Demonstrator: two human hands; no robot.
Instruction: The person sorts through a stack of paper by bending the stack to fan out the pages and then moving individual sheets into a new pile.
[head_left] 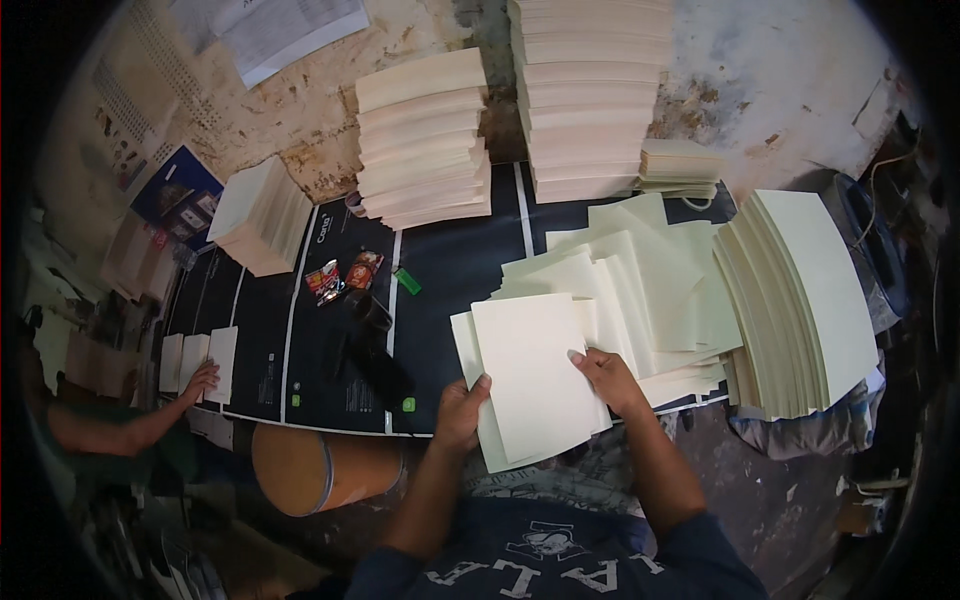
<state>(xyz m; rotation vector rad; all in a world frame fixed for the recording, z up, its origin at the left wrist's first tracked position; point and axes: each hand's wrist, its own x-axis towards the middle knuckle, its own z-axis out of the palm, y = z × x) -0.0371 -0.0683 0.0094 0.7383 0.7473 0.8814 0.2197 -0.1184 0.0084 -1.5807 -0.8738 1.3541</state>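
Both my hands hold a few cream paper sheets [532,375] over the front edge of the table, the sheets lying slightly askew on one another. My left hand [462,412] is closed on their left edge, thumb on top. On the right edge, my right hand [607,382] grips them with its thumb on the upper face; its other fingers are mostly hidden underneath. Just beyond and to the right, a loose spread of overlapping cream sheets [650,260] covers the table, partly behind the held ones.
A tall paper stack [597,110] and a shorter one [422,150] stand against the wall. Another leans at right [800,300]. A green lighter [407,281], shiny packets [325,282] and a dark object [375,365] lie mid-table. Left, a co-worker's hand [201,380] touches paper; a brown drum [300,470] stands below.
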